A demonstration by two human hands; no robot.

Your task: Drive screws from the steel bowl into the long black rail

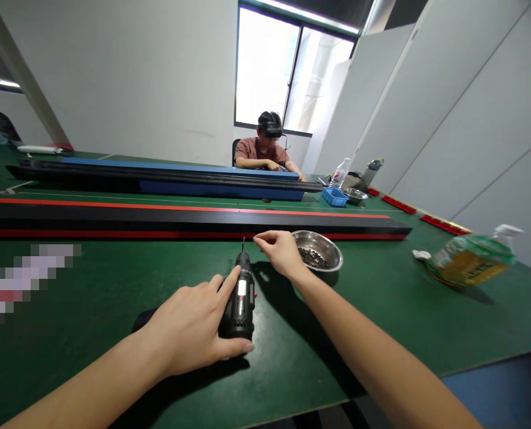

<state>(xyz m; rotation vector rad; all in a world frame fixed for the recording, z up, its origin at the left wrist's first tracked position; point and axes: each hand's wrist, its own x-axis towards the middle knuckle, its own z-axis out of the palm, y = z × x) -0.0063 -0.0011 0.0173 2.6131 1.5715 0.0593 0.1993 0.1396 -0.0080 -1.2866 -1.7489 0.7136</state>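
Note:
My left hand (191, 319) is closed around a black cordless drill (241, 304) that lies on its side, its bit pointing away from me. The thumb rests at the drill's rear and the index finger stretches along its body. Just right of the bit, my right hand (282, 251) is in a pinch; whatever sits between the fingertips is too small to make out. A metal bowl (334, 253) with many small dark screws stands right beside that hand. Beyond the bit lies a long black bar with red stripes (194, 221), crossing the table.
Long blue and black bars (221, 189) lie farther back. A co-worker (265, 152) sits behind them. Across the green table (381, 322) are a blue basket (334, 196), another metal bowl (355, 194), a clear bottle (340, 174), and a large green-and-yellow jug (471, 260) lying at the right.

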